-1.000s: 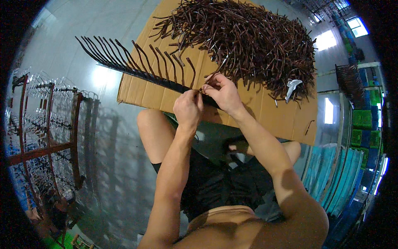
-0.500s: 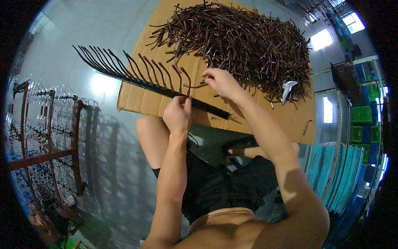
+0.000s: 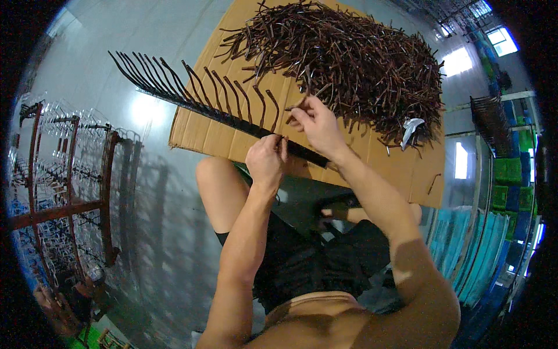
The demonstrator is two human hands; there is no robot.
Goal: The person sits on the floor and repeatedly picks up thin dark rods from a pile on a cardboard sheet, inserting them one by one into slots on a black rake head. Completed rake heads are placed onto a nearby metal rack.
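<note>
- Left hand [image 3: 266, 160]: fingers closed around the dark rake bar [image 3: 232, 119], pinching it near its right end, where the row of fitted tines stops.
- Right hand [image 3: 317, 125]: fingers pinched shut on one loose curved tine [image 3: 297, 100], holding it just above the bar, right of the last fitted tine.
- The bar is carried in the air, slanting from upper left down to lower right. Its far end juts left past the cardboard edge and over the floor; its near end is over the cardboard, by the hands.
- Fitted tines [image 3: 192, 87] stand up from the bar in a curved row, all along the stretch left of the left hand.
- Cardboard sheet [image 3: 203, 131] lies flat on the floor [image 3: 145, 192] under and behind the bar.
- Heap of loose brown tines [image 3: 349, 58] sits on the cardboard, behind and to the right of the bar. A small white scrap [image 3: 411, 129] lies at the heap's right edge.
- Left of the bar, well apart, a rust-coloured rack [image 3: 70, 192] stands on the floor. Far right of the bar are blue-green sheets and stacked crates.
- Person is seated, knees below the bar's near end.
- Step in hand, as I judge it: seating one more tine into the bar, next in line after the row.
- Next move would seem to call for lining the tine's foot up with the free slot, keeping the bar steady with the left hand, then pressing home.
</note>
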